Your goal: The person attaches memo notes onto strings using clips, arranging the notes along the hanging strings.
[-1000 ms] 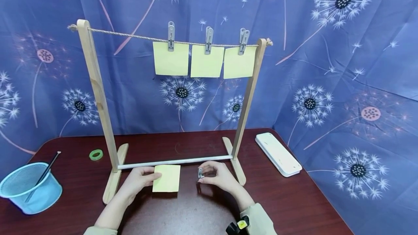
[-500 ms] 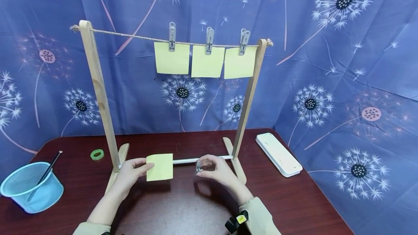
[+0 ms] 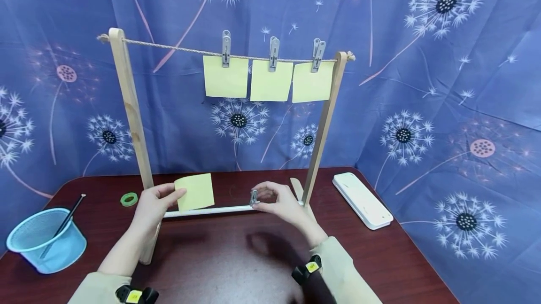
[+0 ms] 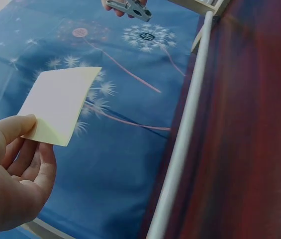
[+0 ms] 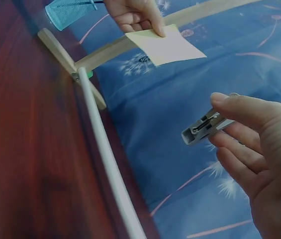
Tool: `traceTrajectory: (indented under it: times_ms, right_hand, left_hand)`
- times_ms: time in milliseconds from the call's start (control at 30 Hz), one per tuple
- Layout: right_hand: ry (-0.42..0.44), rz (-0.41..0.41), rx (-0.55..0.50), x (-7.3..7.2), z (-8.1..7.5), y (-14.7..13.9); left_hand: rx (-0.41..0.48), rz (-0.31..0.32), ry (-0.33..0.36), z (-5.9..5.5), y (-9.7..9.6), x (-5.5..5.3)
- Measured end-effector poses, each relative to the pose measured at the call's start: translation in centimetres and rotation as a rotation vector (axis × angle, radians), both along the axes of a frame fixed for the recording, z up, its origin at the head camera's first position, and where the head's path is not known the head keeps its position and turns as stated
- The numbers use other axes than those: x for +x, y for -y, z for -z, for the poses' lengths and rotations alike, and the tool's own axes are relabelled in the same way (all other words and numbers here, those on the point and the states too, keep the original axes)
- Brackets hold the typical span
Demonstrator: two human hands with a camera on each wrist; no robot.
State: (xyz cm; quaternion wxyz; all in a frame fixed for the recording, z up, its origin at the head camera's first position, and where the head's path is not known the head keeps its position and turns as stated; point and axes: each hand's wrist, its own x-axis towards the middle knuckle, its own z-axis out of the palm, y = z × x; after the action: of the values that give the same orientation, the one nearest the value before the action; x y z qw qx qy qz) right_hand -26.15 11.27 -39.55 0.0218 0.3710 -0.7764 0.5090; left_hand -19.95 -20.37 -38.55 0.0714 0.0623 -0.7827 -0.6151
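My left hand pinches a yellow sticky note by its left edge, thumb in front and fingers behind, as the left wrist view shows. In my right hand a grey clothespin is held between thumb and fingers, its tip pointing away from the palm. Both hands are raised near the stand's white crossbar. Above them a rope runs between two wooden posts. Several things hang there: three yellow notes, the leftmost note among them, each under a grey clothespin.
A blue mesh pen cup with a black stick stands at the left, near a green tape roll. A white case lies at the right. The wooden posts flank the hands, and a blue patterned cloth hangs behind.
Both hands have risen from the table. The left one has moved left and up with the sticky note; the right has lifted the clothespin slightly. The hanging notes stay on the rope.
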Motion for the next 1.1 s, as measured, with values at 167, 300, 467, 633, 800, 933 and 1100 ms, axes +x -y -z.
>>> traceTrajectory:
  times_ms: [167, 300, 467, 633, 800, 933, 1100]
  right_hand:
    - [-0.042, 0.005, -0.016, -0.2, -2.4, 0.7]
    - [-0.037, 0.011, -0.024, -0.4, -4.5, 1.2]
    - [-0.067, 0.009, 0.01, -0.5, -7.1, 1.9]
    - [-0.167, 0.022, 0.036, -0.7, -9.5, 2.9]
    - [-0.257, 0.013, -0.003, -0.6, -12.0, 4.5]
    - [-0.291, 0.02, -0.056, -0.6, -13.7, 5.7]
    - [-0.315, 0.037, -0.108, -0.6, -15.9, 6.5]
  left_hand:
    - [-0.049, -0.015, -0.087, -2.6, 0.5, 0.0]
    - [-0.089, -0.026, -0.192, -4.6, 0.7, -0.2]
    - [-0.101, -0.012, -0.272, -6.7, 0.9, -0.6]
    - [-0.131, -0.028, -0.275, -8.5, 1.1, -0.9]
    - [-0.157, -0.038, -0.259, -10.3, 1.1, -1.2]
    - [-0.117, -0.061, -0.346, -11.7, 0.8, -1.7]
    - [-0.018, -0.121, -0.47, -13.7, -0.1, -2.4]
